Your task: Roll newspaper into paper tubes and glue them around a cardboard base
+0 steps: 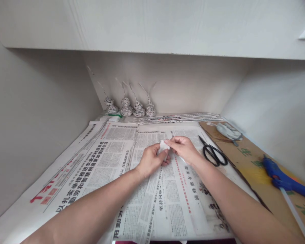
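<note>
Between my two hands is a small white piece of paper (pixel 164 146), held above the spread newspaper (pixel 122 145). My left hand (pixel 152 157) grips its lower side, with thumb and fingers closed on it. From the right, my right hand (pixel 181 147) pinches the upper edge of the same piece. Some fingertips are hidden behind the paper and the hands. A strip of printed newspaper (pixel 149 203) lies below my left hand, running toward the front edge. Black-handled scissors (pixel 213 154) rest to the right of my right hand.
Several gourd-shaped woven paper pieces (pixel 138 110) stand at the back left. Thin rolled paper sticks (pixel 178 118) lie along the back wall. On the right, cardboard (pixel 246 162) carries a blue glue gun (pixel 282 179) and a plastic-wrapped bundle (pixel 228 131). A white shelf (pixel 152 27) overhangs the surface.
</note>
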Demonstrator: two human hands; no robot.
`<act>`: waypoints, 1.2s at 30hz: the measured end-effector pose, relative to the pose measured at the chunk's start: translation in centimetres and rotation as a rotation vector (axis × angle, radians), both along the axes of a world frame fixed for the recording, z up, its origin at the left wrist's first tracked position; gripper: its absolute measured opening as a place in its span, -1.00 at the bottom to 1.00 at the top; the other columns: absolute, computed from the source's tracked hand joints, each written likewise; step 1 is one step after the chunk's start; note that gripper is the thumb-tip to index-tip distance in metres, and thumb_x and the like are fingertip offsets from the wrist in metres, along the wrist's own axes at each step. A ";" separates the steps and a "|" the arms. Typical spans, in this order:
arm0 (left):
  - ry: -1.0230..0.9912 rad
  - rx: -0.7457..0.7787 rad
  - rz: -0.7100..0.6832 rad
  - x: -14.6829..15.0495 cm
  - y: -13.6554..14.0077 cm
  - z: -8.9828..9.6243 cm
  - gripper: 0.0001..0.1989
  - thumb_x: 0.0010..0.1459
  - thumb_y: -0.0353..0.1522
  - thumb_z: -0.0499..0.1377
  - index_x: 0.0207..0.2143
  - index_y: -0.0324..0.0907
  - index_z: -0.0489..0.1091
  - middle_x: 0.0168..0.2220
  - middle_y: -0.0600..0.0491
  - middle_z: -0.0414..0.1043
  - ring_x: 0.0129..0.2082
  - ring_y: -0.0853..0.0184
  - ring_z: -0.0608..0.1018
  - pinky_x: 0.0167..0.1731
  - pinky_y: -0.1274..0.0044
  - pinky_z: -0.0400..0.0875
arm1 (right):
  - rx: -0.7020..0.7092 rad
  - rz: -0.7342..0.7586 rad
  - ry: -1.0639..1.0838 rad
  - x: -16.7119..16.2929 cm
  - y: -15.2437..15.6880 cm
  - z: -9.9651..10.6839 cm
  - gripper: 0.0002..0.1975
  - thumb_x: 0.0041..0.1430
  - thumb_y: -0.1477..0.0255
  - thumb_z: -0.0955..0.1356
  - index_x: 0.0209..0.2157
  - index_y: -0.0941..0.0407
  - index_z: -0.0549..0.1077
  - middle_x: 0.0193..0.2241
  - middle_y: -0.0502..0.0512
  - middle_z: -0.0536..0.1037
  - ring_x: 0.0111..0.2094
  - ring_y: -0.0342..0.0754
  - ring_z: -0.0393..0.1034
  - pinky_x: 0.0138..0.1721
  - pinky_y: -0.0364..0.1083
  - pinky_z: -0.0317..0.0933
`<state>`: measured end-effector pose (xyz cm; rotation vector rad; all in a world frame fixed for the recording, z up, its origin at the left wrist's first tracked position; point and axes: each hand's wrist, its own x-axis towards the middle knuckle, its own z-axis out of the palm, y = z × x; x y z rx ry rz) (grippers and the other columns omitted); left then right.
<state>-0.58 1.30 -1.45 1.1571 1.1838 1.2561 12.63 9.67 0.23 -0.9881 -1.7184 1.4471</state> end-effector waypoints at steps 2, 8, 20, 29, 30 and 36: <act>-0.022 -0.027 -0.001 0.0 0.0 0.3 -0.72 0.10 -0.21 0.14 -0.28 -0.28 0.34 -0.45 -0.02 0.43 -0.49 0.35 0.54 -0.46 0.51 0.49 | -0.050 0.024 0.000 0.3 0.1 0.5 -0.61 -0.10 0.09 0.42 -0.55 0.17 0.43 -0.71 -0.08 0.29 -0.68 -0.26 0.06 -0.68 -0.20 -0.09; -0.035 -0.069 0.023 -0.1 0.1 0.8 -0.73 0.10 -0.26 0.15 -0.25 -0.30 0.34 -0.46 -0.02 0.42 -0.50 0.35 0.53 -0.48 0.51 0.48 | -0.131 0.213 -0.054 1.7 0.6 1.5 -0.56 -0.06 0.20 0.43 -0.19 0.20 0.52 -0.60 -0.02 0.39 -0.67 -0.27 0.09 -0.69 -0.21 -0.12; -0.036 -0.081 0.006 0.0 0.1 0.7 -0.71 0.09 -0.24 0.15 -0.26 -0.31 0.35 -0.43 -0.04 0.44 -0.48 0.35 0.54 -0.44 0.50 0.48 | -0.110 0.239 -0.029 1.3 0.4 1.1 -0.68 -0.01 0.24 0.40 -0.32 0.22 0.55 -0.64 -0.05 0.34 -0.64 -0.27 0.10 -0.67 -0.22 -0.09; -0.044 -0.042 -0.004 0.1 0.1 -0.1 -0.69 0.12 -0.21 0.12 -0.20 -0.28 0.34 -0.38 -0.07 0.46 -0.41 0.31 0.55 -0.41 0.48 0.48 | -0.127 0.165 -0.019 0.9 0.3 0.9 -0.67 -0.06 0.19 0.42 -0.45 0.22 0.49 -0.68 -0.06 0.32 -0.71 -0.29 0.04 -0.71 -0.21 -0.16; -0.035 -0.042 -0.002 0.1 0.1 -0.1 -0.69 0.12 -0.22 0.12 -0.20 -0.28 0.34 -0.39 -0.07 0.46 -0.41 0.31 0.55 -0.40 0.47 0.48 | -0.127 0.152 -0.021 0.8 0.2 0.8 -0.67 -0.07 0.19 0.42 -0.45 0.22 0.49 -0.69 -0.06 0.32 -0.71 -0.29 0.04 -0.71 -0.21 -0.16; -0.006 -0.024 -0.005 0.1 0.0 0.1 -0.73 0.13 -0.26 0.11 -0.19 -0.28 0.31 -0.40 -0.06 0.45 -0.40 0.32 0.54 -0.39 0.46 0.48 | -0.076 0.049 -0.026 0.3 0.3 -0.2 -0.67 -0.09 0.17 0.43 -0.46 0.18 0.48 -0.71 -0.09 0.29 -0.71 -0.27 0.04 -0.70 -0.21 -0.12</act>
